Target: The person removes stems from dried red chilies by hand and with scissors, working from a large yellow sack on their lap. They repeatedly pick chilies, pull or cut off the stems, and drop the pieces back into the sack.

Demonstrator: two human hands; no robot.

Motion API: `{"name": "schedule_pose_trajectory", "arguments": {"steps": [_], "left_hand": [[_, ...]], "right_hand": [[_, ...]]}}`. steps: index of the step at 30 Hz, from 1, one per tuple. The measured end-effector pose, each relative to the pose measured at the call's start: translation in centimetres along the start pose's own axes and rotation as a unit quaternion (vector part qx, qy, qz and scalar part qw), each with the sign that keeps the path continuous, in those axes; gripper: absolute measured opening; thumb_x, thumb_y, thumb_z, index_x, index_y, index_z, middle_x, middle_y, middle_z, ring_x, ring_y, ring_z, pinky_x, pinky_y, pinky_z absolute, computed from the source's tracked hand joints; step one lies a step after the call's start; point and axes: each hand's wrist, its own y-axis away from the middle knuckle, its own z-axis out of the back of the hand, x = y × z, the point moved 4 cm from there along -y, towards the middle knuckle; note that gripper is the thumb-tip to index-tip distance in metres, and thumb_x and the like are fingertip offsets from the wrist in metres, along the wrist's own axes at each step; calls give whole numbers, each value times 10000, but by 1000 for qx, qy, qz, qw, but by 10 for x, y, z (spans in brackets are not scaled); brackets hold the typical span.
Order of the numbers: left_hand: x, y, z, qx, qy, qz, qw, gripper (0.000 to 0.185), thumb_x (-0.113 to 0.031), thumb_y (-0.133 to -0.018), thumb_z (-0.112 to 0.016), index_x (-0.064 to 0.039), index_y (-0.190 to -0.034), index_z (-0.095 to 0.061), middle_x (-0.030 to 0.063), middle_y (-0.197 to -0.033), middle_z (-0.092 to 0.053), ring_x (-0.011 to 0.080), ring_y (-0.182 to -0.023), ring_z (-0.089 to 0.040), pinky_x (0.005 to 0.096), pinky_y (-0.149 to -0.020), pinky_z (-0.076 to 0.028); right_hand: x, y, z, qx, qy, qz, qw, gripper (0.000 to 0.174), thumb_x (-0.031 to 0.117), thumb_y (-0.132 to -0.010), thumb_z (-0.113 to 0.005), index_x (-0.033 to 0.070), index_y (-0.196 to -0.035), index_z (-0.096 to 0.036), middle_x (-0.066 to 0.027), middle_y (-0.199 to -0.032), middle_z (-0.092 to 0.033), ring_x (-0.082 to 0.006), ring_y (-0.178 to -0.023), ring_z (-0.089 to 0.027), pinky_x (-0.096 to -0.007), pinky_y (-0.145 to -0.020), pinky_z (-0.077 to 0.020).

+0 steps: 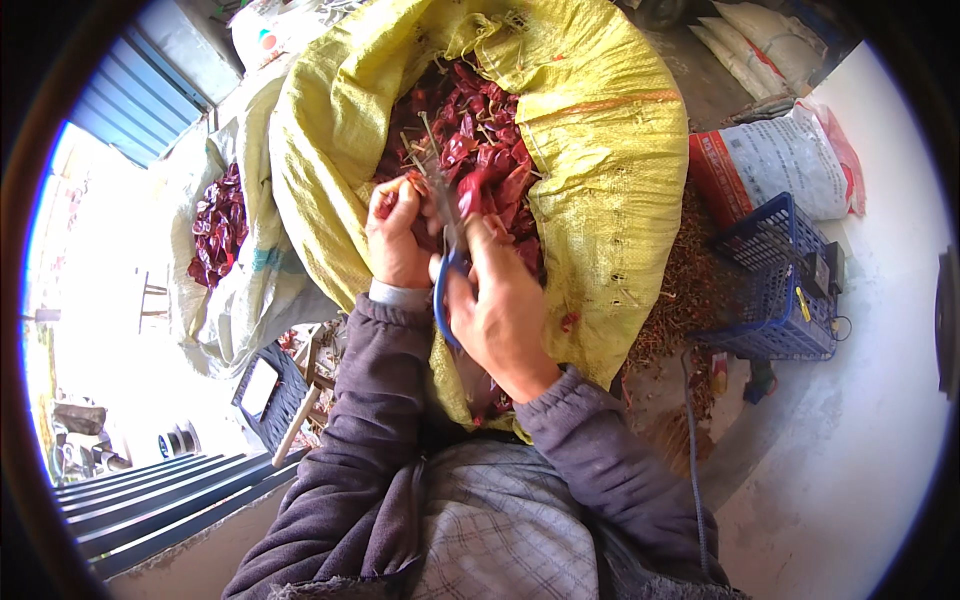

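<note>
In front of me a large yellow woven sack (607, 165) stands with its mouth spread wide, holding many dried red chili peppers (476, 105). Over the opening, my left hand (397, 247) is closed around a dried chili (385, 204), with thin stems poking up past the fingers. My right hand (502, 315) grips blue-handled scissors (441, 296), their blades pointing away from me beside the left fingertips. The blades are blurred, so I cannot tell how far apart they are. A red chili (470, 193) shows blurred near the right fingertips; whether it is held cannot be told.
To the left, a pale woven sack (225, 330) holds more dark red chilies (220, 225). A small stool (289, 397) with a dark seat stands below it. At right are a blue plastic crate (787, 322), a heap of cut stems (679, 292) and a printed bag (787, 161).
</note>
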Motion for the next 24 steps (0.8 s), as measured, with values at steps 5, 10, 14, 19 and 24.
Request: {"name": "schedule_pose_trajectory", "arguments": {"steps": [5,10,14,19,24], "left_hand": [[0,3,2,-39,22,-11,999,95,-83,-1020,-604,-63,-1113,-605,69,-930,-648,153,-775,-586,279,-604,-480],[1,-1,7,22,70,-4,997,142,-89,-1028,-591,-69,-1168,-581,78,-955,-635,169,-810,-568,295,-633,-471],[-1,-2,7,67,84,-8,994,228,-144,-999,-642,-61,-1206,-594,62,-982,-626,158,-829,-546,285,-666,-458],[-3,0,3,76,79,-12,994,260,-144,-1008,-632,-49,-1247,-595,57,-1011,-647,159,-845,-593,289,-697,-503],[-1,2,9,48,67,-1,997,228,-115,-1015,-608,-41,-1231,-604,60,-1038,-682,161,-898,-658,294,-798,-547]], "right_hand": [[-14,-70,10,42,-91,-142,985,532,198,-892,-760,-77,-1302,-565,-151,-837,-652,-259,-706,-649,-370,-598,-501],[-8,-55,39,101,50,-66,992,483,244,-856,-811,15,-1253,-659,-88,-683,-630,-244,-581,-630,-364,-561,-501],[-17,-19,44,203,79,-134,967,547,163,-819,-783,49,-1324,-607,-147,-801,-655,-309,-667,-665,-413,-581,-519],[-5,-1,54,262,76,-104,956,525,197,-824,-781,68,-1310,-631,-147,-803,-658,-342,-678,-664,-433,-604,-535],[0,-1,57,277,86,-83,953,534,207,-811,-778,70,-1311,-649,-172,-835,-663,-359,-700,-667,-443,-623,-544]]}}
